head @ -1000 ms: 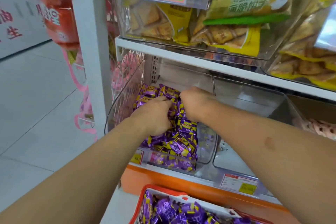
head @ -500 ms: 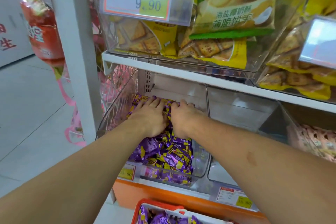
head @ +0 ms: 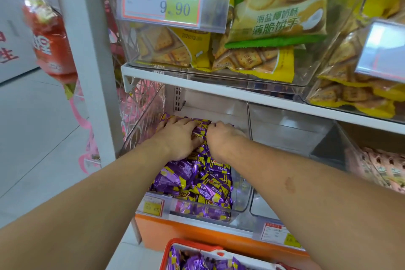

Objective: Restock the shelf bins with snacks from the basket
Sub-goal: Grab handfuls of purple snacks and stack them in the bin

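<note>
A clear plastic shelf bin (head: 242, 201) on the lower shelf holds a heap of small purple-and-yellow snack packets (head: 203, 182). Both of my hands reach deep into it. My left hand (head: 177, 138) lies flat on the packets at the back left, fingers stretched toward the rear wall. My right hand (head: 221, 136) presses down on the packets beside it, with its fingertips hidden among the wrappers. At the bottom edge, an orange-rimmed basket (head: 192, 245) holds more of the same purple packets (head: 197, 263).
To the right stands a clear bin (head: 285, 138) with nothing visible in it, then one with pink packets (head: 385, 166). The upper shelf (head: 219, 90) carries bins of yellow cracker bags (head: 252, 59) with a 9.90 price tag (head: 173, 0). A white post (head: 87, 50) stands left.
Both hands have pushed further back into the bin, from the middle of the heap to its rear. The left hand's fingers have spread out flat. The view has tilted up.
</note>
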### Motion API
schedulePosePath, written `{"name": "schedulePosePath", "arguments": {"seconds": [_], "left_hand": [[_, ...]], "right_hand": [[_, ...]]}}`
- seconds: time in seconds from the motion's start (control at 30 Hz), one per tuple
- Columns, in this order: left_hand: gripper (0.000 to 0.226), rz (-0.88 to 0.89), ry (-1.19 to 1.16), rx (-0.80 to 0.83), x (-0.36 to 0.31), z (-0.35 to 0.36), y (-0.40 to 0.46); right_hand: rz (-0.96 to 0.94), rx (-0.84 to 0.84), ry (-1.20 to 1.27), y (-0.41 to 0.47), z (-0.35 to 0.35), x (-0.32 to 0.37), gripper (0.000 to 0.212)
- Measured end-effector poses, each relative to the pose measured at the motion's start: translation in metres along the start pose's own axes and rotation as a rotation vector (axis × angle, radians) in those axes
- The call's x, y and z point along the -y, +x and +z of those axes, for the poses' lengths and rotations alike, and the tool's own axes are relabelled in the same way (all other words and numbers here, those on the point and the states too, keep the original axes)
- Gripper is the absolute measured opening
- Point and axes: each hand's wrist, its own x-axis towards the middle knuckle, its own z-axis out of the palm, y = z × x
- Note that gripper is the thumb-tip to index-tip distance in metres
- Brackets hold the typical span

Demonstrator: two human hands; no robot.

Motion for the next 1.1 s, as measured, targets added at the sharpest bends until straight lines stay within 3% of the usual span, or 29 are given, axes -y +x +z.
{"name": "schedulePosePath", "arguments": {"seconds": [0.13, 0.23, 0.3, 0.4, 0.5, 0.63, 0.73, 0.83, 0.93, 1.1], "left_hand": [[0.044, 0.042, -0.115, -0.096, 0.002, -0.003, -0.013], [0.021, 0.045, -0.18, -0.086, 0.0, -0.012, -0.038], [0.018, 0.017, -0.2, -0.03, -0.008, -0.024, -0.061], [0.018, -0.034, -0.19, 0.048, -0.017, -0.024, -0.085], [0.02, -0.084, -0.215, 0.047, -0.022, -0.022, -0.099], [0.028, -0.162, -0.256, 0.026, -0.023, -0.03, -0.102], [0.03, -0.234, -0.531, -0.115, -0.021, -0.032, -0.097], [0.014, -0.303, -0.845, -0.235, -0.025, -0.033, -0.094], [0.016, -0.306, -1.187, -0.192, -0.034, -0.035, -0.093], [0.02, -0.345, -1.537, -0.055, -0.033, -0.032, -0.091]], "right_hand": [[-0.075, -0.064, 0.03, -0.027, -0.014, -0.002, 0.06], [-0.196, -0.092, 0.081, -0.062, -0.031, -0.003, 0.003], [-0.243, 0.045, 0.044, -0.083, -0.034, 0.0, 0.021], [-0.301, 0.182, -0.042, -0.097, -0.022, 0.004, 0.024], [-0.316, 0.121, -0.099, -0.101, -0.012, 0.004, 0.025], [-0.311, -0.053, 0.017, -0.092, -0.015, -0.006, 0.022], [-0.304, -0.213, 0.162, -0.077, -0.02, -0.015, 0.049], [-0.267, -0.276, 0.368, -0.065, -0.021, -0.016, 0.065], [-0.215, -0.333, 0.525, -0.058, -0.017, -0.014, 0.062], [-0.133, -0.339, 0.758, -0.057, -0.012, -0.009, 0.067]]}}
